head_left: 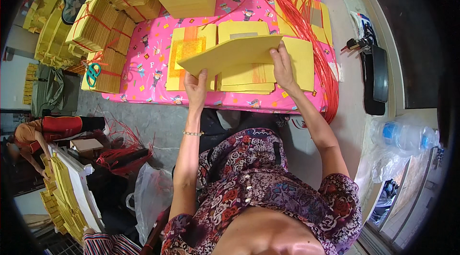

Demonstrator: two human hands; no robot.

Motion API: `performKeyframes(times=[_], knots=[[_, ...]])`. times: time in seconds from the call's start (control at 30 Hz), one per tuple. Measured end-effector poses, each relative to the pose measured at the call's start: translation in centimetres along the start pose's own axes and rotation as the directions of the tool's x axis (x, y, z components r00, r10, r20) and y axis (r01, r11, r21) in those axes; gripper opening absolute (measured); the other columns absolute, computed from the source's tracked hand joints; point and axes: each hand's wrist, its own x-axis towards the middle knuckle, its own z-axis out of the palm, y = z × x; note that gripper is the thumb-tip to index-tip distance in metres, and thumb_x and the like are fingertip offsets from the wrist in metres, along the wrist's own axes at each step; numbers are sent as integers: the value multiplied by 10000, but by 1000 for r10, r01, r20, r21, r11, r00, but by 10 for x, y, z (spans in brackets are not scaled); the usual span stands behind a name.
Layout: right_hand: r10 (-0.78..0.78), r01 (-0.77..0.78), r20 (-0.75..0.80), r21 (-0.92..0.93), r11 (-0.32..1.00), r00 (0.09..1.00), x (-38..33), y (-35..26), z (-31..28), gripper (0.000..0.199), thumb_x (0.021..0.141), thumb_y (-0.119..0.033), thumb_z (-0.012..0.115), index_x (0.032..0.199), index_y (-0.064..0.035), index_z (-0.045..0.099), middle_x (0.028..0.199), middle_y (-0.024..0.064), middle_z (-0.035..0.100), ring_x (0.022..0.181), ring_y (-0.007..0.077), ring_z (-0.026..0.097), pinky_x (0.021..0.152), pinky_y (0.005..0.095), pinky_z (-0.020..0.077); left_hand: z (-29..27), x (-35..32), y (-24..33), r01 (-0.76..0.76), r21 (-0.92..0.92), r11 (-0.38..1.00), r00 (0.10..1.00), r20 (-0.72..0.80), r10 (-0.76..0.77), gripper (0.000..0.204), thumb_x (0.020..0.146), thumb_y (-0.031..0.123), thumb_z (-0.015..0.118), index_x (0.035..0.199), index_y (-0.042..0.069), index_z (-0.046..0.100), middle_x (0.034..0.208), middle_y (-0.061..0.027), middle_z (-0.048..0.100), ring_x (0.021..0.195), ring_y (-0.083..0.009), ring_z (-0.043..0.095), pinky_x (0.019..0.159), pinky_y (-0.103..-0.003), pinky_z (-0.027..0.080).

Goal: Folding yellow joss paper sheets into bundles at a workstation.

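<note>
A wide yellow paper sheet (235, 53) is held tilted above the table, its far edge raised. My left hand (196, 87) pinches its near left corner, thumb on top. Closed on its right end is my right hand (283, 66); whether the sheet is single or several layers, I cannot tell. Beneath it lie flat piles of yellow paper (247, 82), one with red-orange marks along its side. Left of these is a sheet with an orange-gold square (184, 54). Another yellow pile (301, 66) lies beside my right hand.
The table has a pink patterned cover (151, 44). Tied yellow paper bundles (103, 25) stand at left, with teal-handled scissors (93, 74) against them. Red plastic strands (306, 30) trail down the right side. Two other people work at lower left near yellow stacks (67, 192).
</note>
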Motion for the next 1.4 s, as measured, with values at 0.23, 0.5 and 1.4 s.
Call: performKeyframes(times=[0.23,0.5,1.4], knots=[[59,-39,-62,286,958,996,9,-9,-6,411,910,-162,322,1258,35,421,1178,86,502,1084,158,454,965,275,322,5,4,30,76,-27,997,987,147,-71,310,886,72,597,1173,-3,511,1094,-65,604,1027,-138,548,896,-281,418],[271,-387,278,708,590,921,4,-5,12,424,938,-281,391,1259,-11,452,1161,81,540,1107,172,504,979,309,371,36,5,48,341,-54,939,843,459,-280,431,873,123,617,1254,-10,466,1143,-70,589,1075,-148,533,929,-299,408],[241,-271,196,146,951,950,-21,-35,-10,503,839,-108,638,1270,20,412,1154,107,549,1032,147,540,877,291,449,87,3,69,301,21,953,891,349,-289,293,864,66,624,1108,16,468,1102,-83,583,953,-115,566,862,-251,437]])
